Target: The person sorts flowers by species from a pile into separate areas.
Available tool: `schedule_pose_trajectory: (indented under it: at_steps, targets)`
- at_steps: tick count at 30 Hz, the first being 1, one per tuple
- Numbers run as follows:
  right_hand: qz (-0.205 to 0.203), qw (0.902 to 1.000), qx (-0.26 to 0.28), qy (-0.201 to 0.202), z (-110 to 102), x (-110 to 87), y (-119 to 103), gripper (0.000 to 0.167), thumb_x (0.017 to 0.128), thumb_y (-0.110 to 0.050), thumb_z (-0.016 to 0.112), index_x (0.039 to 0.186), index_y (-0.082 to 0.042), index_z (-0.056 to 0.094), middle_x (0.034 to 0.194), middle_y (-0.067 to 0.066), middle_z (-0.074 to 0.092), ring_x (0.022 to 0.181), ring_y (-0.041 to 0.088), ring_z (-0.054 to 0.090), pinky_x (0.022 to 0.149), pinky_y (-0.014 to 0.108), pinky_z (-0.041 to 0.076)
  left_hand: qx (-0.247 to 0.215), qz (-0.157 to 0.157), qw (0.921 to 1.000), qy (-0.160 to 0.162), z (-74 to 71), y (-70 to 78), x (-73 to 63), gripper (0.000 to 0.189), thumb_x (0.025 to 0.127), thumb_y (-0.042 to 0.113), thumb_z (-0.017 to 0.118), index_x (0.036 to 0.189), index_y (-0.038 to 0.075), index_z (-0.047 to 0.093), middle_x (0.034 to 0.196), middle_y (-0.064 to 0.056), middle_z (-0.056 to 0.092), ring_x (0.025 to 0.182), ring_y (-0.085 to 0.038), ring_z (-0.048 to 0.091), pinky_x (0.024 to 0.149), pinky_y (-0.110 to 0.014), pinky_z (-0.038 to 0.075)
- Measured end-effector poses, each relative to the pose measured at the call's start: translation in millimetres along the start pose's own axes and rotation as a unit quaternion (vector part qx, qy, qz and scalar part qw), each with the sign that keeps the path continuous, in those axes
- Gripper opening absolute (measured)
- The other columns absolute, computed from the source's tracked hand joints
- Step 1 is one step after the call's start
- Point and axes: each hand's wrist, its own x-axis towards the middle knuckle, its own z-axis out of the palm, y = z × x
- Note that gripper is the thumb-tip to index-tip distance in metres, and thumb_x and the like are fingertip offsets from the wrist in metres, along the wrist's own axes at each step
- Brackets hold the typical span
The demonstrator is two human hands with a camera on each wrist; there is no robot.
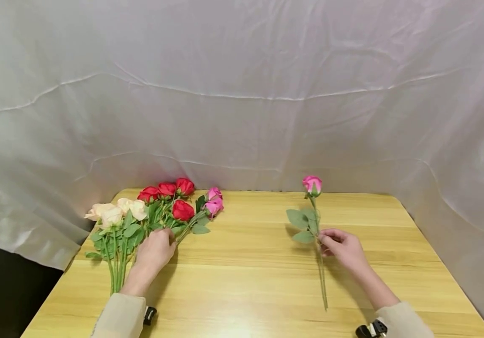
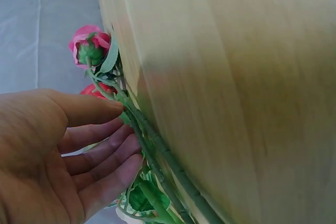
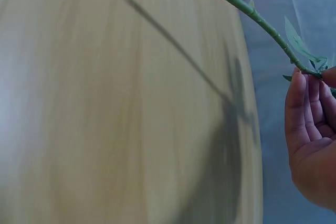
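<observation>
My right hand (image 1: 345,249) pinches the stem of a single pink rose (image 1: 311,184) between thumb and fingers. The rose is held upright above the table, its leaves to the left and stem end hanging toward me. In the right wrist view, its green stem (image 3: 252,11) runs out from the fingertips. My left hand (image 1: 155,246) reaches into the flowers on the left, fingertips right at the green stems (image 2: 157,150) of the pink roses (image 1: 214,206). Its thumb and loosely bent fingers lie beside those stems. Red roses (image 1: 183,210) lie just beyond this hand.
Cream roses (image 1: 111,216) lie at the left, stems toward me, partly behind the left forearm. More red roses (image 1: 166,189) lie near the back edge. The wooden table (image 1: 242,281) is enclosed by a grey curtain (image 1: 242,126) at the back and sides.
</observation>
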Motion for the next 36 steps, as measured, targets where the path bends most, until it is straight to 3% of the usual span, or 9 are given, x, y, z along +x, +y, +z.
schedule_pose_trajectory:
  at_steps: [7, 19, 27, 36]
  targets:
    - [0.019, 0.999, -0.032, 0.023, -41, -4.1, 18, 0.04, 0.103, -0.014, 0.065, 0.129, 0.016, 0.06, 0.101, 0.013, 0.075, 0.074, 0.012, 0.069, 0.069, 0.031, 0.062, 0.007, 0.014, 0.9998, -0.009, 2.4, -0.1, 5.4, 0.007, 0.092, 0.009, 0.072, 0.097, 0.008, 0.077, 0.098, -0.018, 0.073, 0.077, -0.034, 0.069, 0.057, -0.049, 0.054]
    - [0.021, 0.9936, -0.104, 0.038, -106, -4.7, 46, 0.045, 0.106, -0.018, 0.06, 0.13, 0.02, 0.057, 0.093, 0.005, 0.075, 0.073, 0.01, 0.069, 0.068, 0.03, 0.062, 0.016, 0.019, 0.9996, -0.014, 1.5, -0.7, 4.8, 0.006, 0.093, 0.009, 0.072, 0.096, 0.01, 0.078, 0.098, -0.016, 0.074, 0.076, -0.032, 0.069, 0.056, -0.048, 0.053]
    - [0.026, 0.9843, -0.174, 0.016, -149, 2.9, 56, 0.045, 0.108, -0.015, 0.054, 0.129, 0.025, 0.054, 0.094, 0.015, 0.073, 0.072, 0.01, 0.069, 0.067, 0.03, 0.063, 0.017, 0.016, 0.9996, -0.013, 2.5, -0.9, 4.7, 0.006, 0.093, 0.01, 0.072, 0.095, 0.011, 0.078, 0.097, -0.016, 0.074, 0.075, -0.032, 0.069, 0.057, -0.049, 0.053]
    - [0.061, 0.9758, -0.209, -0.019, -182, 11.4, 63, 0.048, 0.107, -0.016, 0.054, 0.127, 0.027, 0.052, 0.092, 0.012, 0.073, 0.073, 0.015, 0.069, 0.069, 0.031, 0.063, 0.021, 0.012, 0.9995, -0.02, 3.1, 0.4, 6.3, 0.007, 0.093, 0.011, 0.073, 0.096, 0.011, 0.078, 0.097, -0.015, 0.074, 0.074, -0.03, 0.068, 0.056, -0.047, 0.053]
